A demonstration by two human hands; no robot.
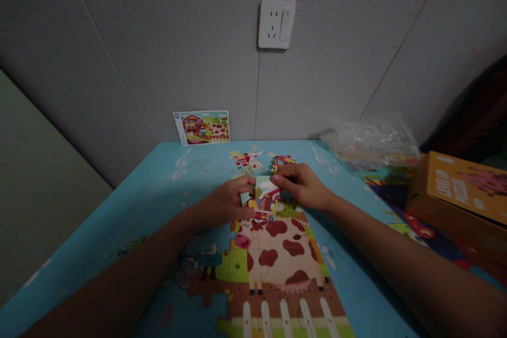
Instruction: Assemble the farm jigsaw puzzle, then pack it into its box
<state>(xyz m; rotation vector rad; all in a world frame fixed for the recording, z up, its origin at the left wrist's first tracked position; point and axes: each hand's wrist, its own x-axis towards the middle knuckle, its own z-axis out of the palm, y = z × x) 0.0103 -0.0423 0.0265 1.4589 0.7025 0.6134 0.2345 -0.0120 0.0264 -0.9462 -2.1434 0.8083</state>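
A partly joined puzzle [285, 259] lies on the blue table, showing a spotted cow, grass and a white fence. Just above the cow, my left hand [232, 200] grips the left side of several loose puzzle pieces [264, 188]. The thumb and fingers of my right hand [299, 185] are closed on the upper right edge of the same pieces. One of them shows a red roof shape with white trim. Another small piece [285, 160] lies just behind my right hand.
A picture card [205, 128] leans on the wall at the back left. Crumpled clear plastic bags [376, 142] and an orange puzzle box [463, 190] are on the right. A wall socket [276, 24] is above the blue table [130, 206].
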